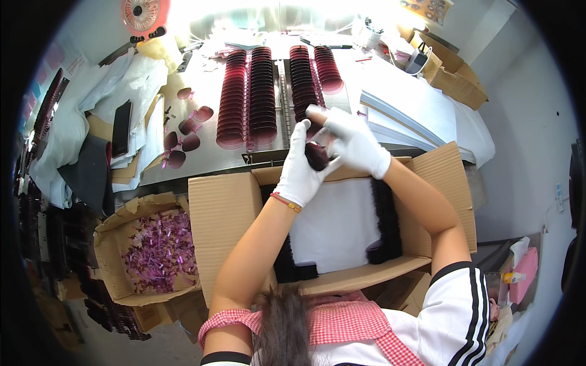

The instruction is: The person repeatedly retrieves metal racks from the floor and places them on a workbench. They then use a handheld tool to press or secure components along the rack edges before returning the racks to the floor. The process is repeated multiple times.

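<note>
Working in a bright room, at a metal worktop (204, 168) with a lot going on. Pinching a dark lens piece (317, 155) in the white-gloved left hand (300, 174), closed in around it, by the near edge of the worktop. Reaching across with the gloved right hand (361, 145), part-curled but too blurred to say whether gripping anything. Gloved against smudges, at a guess, and held up central for good light.

Going out from the lens: at 6 o'clock, got an open cardboard box (223, 235) lined with black fuzz (386, 210) around a white sheet (336, 226), probably soft to avoid scratches. At 11 to 12, see overlapping lens rows (262, 91), likely racked to stay in order. At 9, find loose tinted pairs (190, 143), then a phone (121, 128) further out. At 8, spot a ragged carton (110, 287) of purple scraps (160, 250), presumably parked close for quick dropping.

For elbow room: mind the splayed box flaps at 8 and just past 3. Pretty tight toward 12, so near the rows. Looks roomier toward 9, over bare metal, and straight down over the box.
</note>
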The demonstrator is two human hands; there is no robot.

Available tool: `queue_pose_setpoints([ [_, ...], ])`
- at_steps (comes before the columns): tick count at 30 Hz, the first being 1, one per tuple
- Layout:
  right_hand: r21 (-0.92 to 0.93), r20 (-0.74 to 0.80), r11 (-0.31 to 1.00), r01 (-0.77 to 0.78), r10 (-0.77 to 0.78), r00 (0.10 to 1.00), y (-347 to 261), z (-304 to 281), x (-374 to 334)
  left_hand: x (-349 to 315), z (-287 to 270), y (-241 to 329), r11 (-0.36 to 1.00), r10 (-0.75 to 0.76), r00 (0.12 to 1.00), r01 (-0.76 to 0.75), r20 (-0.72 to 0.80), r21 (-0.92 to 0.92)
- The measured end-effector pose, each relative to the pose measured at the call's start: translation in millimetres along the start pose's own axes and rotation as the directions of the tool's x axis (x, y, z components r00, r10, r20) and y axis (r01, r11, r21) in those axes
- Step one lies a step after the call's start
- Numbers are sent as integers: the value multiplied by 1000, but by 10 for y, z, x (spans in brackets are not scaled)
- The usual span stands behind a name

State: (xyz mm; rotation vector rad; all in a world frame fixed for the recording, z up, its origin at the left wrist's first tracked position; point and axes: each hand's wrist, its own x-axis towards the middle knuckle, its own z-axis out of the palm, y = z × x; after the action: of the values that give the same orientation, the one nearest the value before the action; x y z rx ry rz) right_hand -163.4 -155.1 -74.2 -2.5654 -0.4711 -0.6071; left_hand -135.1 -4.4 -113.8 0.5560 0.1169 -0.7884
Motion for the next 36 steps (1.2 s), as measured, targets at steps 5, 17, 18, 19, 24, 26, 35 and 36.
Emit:
queue_pose_setpoints([
  [5,17,65,981,191,-191,979,158,-137,123,-89,-14,-6,985,-169,980,165,-107,-43],
  [17,422,394,652,-629,493,776,1709,171,730,309,-166,151,215,97,992,-96,76,972],
  [18,274,396,725,-632,514,761,1711,172,729,311,-177,180,382,35,999,6,-21,924],
  [19,131,375,781,-610,531,760,1716,167,745,309,-182,212,360,30,1000,-6,-5,933],
  [24,356,-72,879,-316,363,929,1590,583,566,285,-146,294,319,-47,999,10,6,948],
  [26,50,-216,993,-103,111,970,1587,751,545,289,-124,296,325,-16,1000,9,-4,946],
  [35,88,-230,990,-107,124,965,1080,243,603,113,-82,165,830,48,997,-10,-53,557],
  [36,215,-113,952,-219,246,963,862,151,479,75,-41,118,951,47,999,-39,-20,306],
])
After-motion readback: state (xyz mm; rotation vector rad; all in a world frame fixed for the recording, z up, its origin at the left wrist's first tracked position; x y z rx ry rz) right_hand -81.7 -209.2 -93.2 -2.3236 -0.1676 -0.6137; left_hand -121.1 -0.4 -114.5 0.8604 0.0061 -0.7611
